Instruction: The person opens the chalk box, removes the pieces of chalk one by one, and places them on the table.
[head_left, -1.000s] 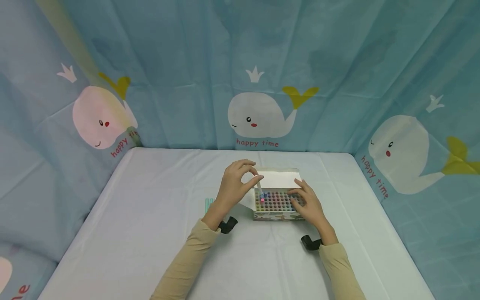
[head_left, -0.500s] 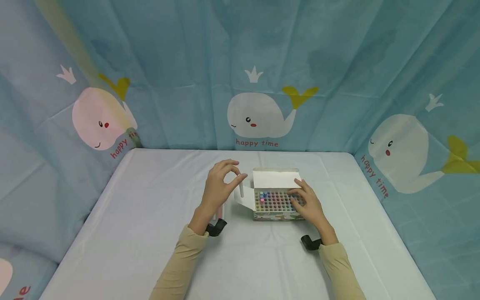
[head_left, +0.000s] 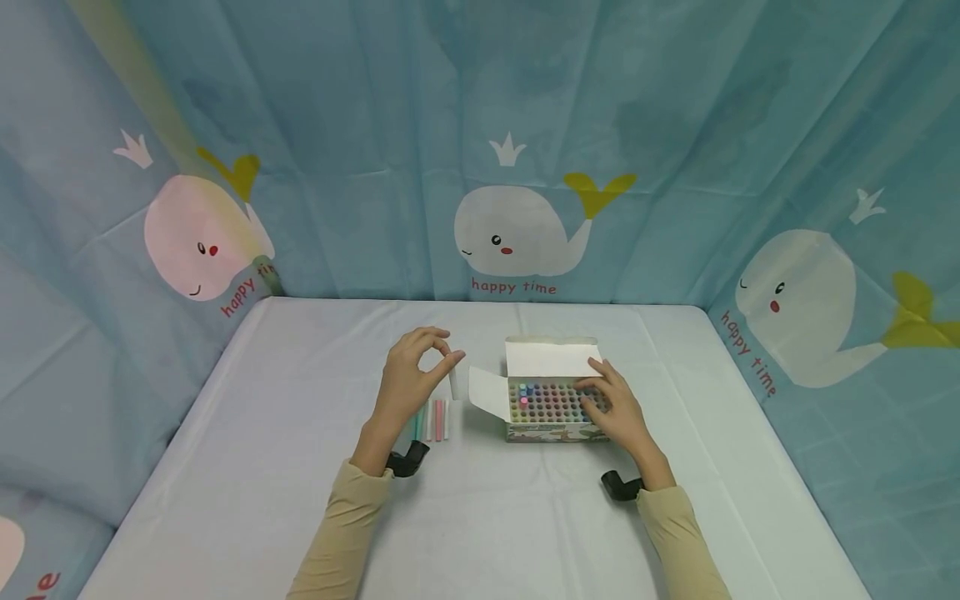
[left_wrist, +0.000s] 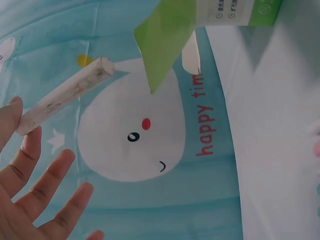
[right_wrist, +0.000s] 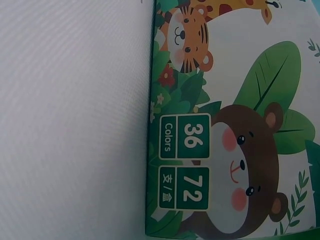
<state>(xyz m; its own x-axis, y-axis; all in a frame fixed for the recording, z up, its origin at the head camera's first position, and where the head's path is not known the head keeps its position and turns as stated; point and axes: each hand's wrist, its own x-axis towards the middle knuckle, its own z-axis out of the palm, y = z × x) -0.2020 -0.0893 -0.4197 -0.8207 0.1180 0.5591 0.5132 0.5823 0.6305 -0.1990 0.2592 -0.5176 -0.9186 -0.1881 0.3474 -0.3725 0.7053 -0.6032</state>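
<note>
Between thumb and forefinger my left hand pinches a white chalk stick, with colored smudges along its side in the left wrist view. The other left fingers are spread. It is above the table, left of an open cardboard chalk box. My right hand rests over the box's right end, its fingers on the grid and near the raised lid. Colored chalk ends fill the grid, and a pink one and some blue ones stand higher. The right wrist view shows the box's printed side, not the hand.
Several chalk sticks lie side by side below my left hand, including a pink one and a green one, partly hidden by the wrist. A white side flap sticks out left from the box. Behind the white-covered table hangs a whale-print curtain.
My left hand has carried the white chalk stick leftward from above the grid to over the table by the loose sticks. The right hand and the box have stayed put.
</note>
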